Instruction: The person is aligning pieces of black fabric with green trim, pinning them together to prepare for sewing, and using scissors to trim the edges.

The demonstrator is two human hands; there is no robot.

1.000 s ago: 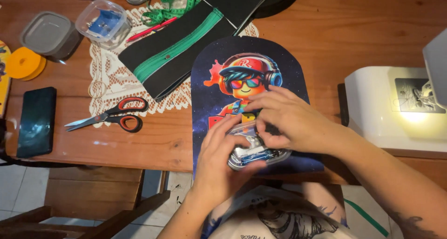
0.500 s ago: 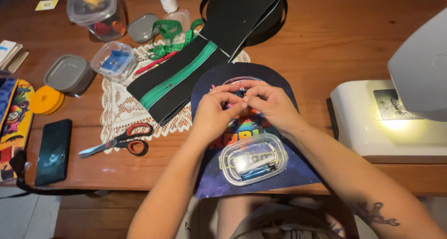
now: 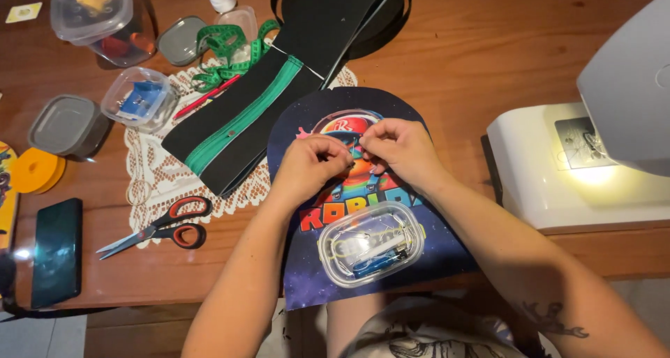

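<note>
Both hands meet over the printed panel (image 3: 307,274) lying flat at the table (image 3: 488,58) edge. Left hand (image 3: 307,166) and right hand (image 3: 398,148) pinch fingertips narrowly together; any item between them is too small to tell. Clear box (image 3: 371,244) rests on the panel, weighting it.

Colours around the arched printed fabric panel

The dark blue, star-speckled arched fabric panel (image 3: 307,274) is printed with a multicoloured cartoon figure; left of it, black strips with a green zipper (image 3: 237,121), white lace doily (image 3: 150,166) and red-and-black-handled scissors (image 3: 164,225) are seen.
</note>
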